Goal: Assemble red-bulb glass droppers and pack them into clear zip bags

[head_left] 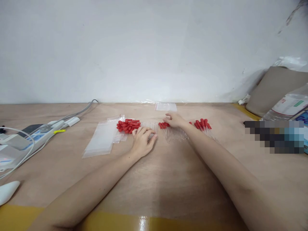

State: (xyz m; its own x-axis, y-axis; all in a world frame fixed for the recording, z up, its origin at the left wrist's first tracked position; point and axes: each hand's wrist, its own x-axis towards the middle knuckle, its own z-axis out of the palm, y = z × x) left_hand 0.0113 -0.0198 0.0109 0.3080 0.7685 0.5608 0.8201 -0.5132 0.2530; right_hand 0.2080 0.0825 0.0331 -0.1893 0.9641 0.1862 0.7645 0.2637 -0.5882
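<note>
Clear glass tubes (151,126) are pinned under the flat, open left hand (143,138) (seemingly against rolling), and red-capped glass droppers (174,132) are touched by the right hand (174,120), whose grip cannot be told.

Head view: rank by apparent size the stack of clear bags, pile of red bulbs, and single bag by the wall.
1. stack of clear bags
2. pile of red bulbs
3. single bag by the wall; near the pile's size and farther off, so unsure

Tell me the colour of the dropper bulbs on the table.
The bulbs are bright red, on clear tubes; the head view shows them best.
</note>
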